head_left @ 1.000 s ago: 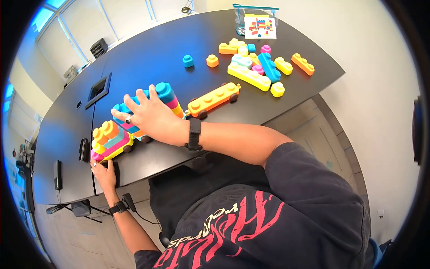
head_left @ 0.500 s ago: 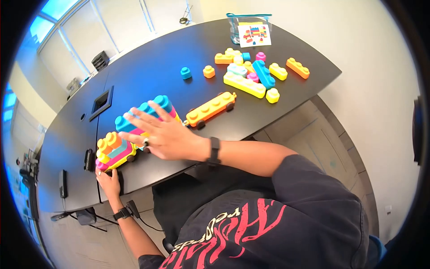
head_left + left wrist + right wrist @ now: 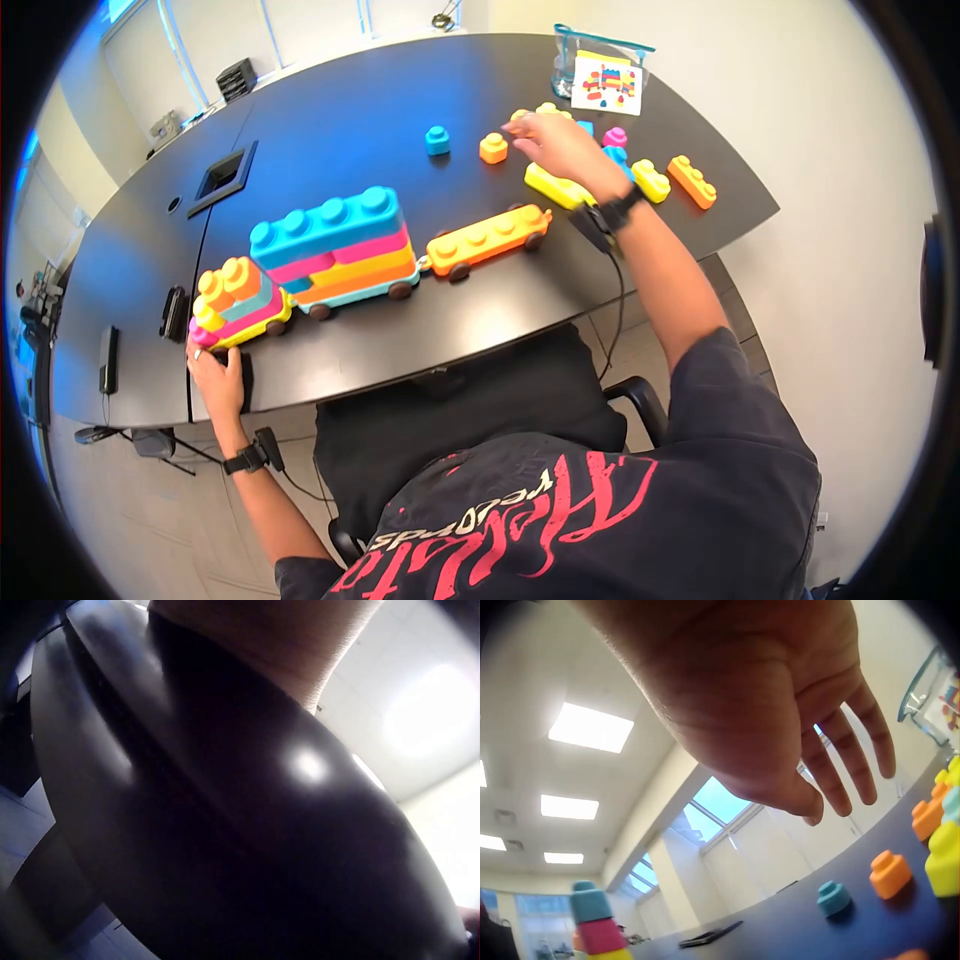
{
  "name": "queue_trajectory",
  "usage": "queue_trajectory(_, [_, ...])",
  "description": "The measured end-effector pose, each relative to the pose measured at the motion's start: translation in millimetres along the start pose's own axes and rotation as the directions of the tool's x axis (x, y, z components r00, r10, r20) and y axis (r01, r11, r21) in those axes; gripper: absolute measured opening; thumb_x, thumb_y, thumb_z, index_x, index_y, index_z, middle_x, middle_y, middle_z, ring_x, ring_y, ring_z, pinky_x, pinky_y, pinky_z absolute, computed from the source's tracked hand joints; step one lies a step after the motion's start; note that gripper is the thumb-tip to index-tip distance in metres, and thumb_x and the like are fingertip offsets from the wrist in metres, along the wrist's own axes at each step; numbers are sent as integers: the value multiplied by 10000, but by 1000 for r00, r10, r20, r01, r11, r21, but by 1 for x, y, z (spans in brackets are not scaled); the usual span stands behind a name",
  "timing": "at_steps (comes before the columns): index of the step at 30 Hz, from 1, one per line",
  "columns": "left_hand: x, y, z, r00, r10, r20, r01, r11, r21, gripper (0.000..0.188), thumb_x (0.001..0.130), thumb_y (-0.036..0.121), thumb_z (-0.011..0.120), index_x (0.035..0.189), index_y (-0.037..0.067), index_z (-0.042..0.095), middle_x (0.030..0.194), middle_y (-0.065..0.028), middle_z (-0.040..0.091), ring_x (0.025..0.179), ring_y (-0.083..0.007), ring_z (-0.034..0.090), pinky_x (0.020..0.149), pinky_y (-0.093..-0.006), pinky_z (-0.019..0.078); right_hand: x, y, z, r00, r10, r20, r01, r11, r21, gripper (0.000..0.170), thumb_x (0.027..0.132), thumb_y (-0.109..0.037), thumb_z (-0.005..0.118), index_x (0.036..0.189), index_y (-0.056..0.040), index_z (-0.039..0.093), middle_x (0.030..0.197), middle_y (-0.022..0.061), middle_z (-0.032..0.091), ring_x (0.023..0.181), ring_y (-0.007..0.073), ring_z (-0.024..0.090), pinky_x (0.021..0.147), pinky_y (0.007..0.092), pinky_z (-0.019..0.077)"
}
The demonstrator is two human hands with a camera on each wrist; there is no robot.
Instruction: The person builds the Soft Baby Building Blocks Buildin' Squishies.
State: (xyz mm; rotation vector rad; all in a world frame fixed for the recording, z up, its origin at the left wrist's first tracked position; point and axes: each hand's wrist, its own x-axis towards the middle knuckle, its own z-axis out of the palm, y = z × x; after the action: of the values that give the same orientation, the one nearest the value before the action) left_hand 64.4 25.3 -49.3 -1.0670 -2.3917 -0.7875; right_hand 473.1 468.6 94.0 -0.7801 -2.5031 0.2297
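Note:
My left hand (image 3: 217, 378) rests at the table edge, its fingertips at the front of a toy train's first car (image 3: 252, 318), which has a yellow base with stacked bricks. Some of its fingers are hidden. Hooked behind is a middle wagon (image 3: 362, 283) piled with orange, pink and blue bricks, then a bare orange wagon (image 3: 490, 241). Over the loose bricks reaches my right hand (image 3: 568, 155), fingers extended and holding nothing in the right wrist view. It covers part of a long yellow brick (image 3: 550, 187). An orange single brick (image 3: 493, 149) stands beside its fingertips.
A blue single brick (image 3: 437, 140) stands left of the pile. Right of the hand lie a yellow brick (image 3: 651, 181), an orange brick (image 3: 692, 182) and a pink brick (image 3: 615, 138). At the back stand a clear bag (image 3: 565, 75) and a picture card (image 3: 607, 85).
My right hand has left the middle wagon and moved right and away to the loose bricks, uncovering the train. The left hand stays at the train's front.

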Motion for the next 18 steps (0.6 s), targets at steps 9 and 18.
queue_trajectory(9, [-2, 0, -1, 1000, 13, 28, -13, 1000, -10, 696, 839, 174, 685, 1438, -36, 398, 1412, -263, 481, 1285, -456, 450, 1110, -497, 347, 95, 65, 94, 971, -85, 223, 135, 967, -217, 236, 793, 41, 599, 982, -56, 702, 1010, 167, 726, 994, 362, 690, 857, 452, 550])
queue_trajectory(18, [0, 15, -7, 998, -32, -46, 30, 999, -30, 709, 813, 215, 711, 1424, -1, 425, 1401, -218, 498, 1271, -418, 475, 1094, -492, 378, 107, -17, 38, 941, -237, -244, 202, 966, -159, 144, 878, -116, 661, 997, -53, 711, 937, 201, 718, 900, 364, 704, 780, 441, 561])
